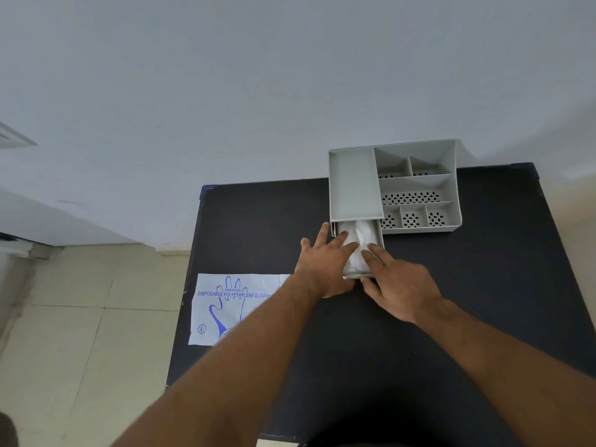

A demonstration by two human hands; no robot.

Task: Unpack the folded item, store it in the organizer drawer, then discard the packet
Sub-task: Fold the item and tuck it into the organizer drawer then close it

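A grey organizer [419, 185] stands at the back of the black table [483, 285]. Its small drawer [381, 240] is pulled out toward me and holds a crumpled white folded item [361, 233]. My left hand [325, 266] lies flat with its fingers spread, the fingertips pressing on the white item inside the drawer. Beside it, my right hand [396, 282] has its fingers on the item too, with the thumb at the drawer's front edge. The flat white packet [232, 304], printed in blue with a glove drawing, lies on the table's left side, partly under my left forearm.
The organizer has several perforated open compartments [412, 198] on its right side and a flat lid area on its left. A white wall rises behind the table. Beige floor tiles [80, 317] lie to the left of the table's edge.
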